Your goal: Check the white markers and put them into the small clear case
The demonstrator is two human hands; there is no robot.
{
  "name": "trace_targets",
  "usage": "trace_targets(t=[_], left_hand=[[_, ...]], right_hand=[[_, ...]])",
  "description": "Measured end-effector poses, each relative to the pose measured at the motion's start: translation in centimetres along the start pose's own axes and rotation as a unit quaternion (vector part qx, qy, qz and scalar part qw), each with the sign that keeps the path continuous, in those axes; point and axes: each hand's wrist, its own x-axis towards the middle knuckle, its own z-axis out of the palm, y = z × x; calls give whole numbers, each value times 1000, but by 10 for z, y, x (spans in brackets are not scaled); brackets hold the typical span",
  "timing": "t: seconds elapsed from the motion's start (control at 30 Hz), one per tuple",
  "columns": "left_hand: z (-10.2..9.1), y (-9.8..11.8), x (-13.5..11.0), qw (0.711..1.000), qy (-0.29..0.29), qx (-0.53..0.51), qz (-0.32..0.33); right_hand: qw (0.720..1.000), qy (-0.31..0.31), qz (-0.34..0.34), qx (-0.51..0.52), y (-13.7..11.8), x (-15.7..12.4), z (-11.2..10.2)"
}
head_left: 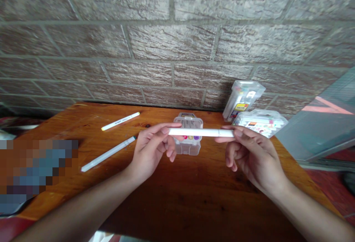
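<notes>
A white marker [196, 132] is held level above the table, one end in each hand. My left hand [152, 147] pinches its left end between thumb and fingers. At the other end, my right hand [252, 151] grips it beyond a thin seam in the barrel, which looks like the cap's edge. Behind the marker stands a small clear plastic case [188, 149] with coloured round spots, partly covered by the marker and my left fingers. Two more markers lie left of my left hand: a white one with yellow ends [120, 121] and a longer pale one with a dark tip [108, 154].
A tall clear case of markers [244, 99] stands against the brick wall [172, 42] at the back right. Before it sits a wider clear case [262, 122], partly behind my right hand. The wooden table [194, 197] ends at the right by a glass panel [318, 123]. A blurred-out patch covers the left.
</notes>
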Motion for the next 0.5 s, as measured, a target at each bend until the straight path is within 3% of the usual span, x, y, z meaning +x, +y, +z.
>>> trace_targets(t=[0.5], left_hand=[[0,1,0,1000,-5,-24,-14]], right_hand=[[1000,10,14,4,0,0,0]])
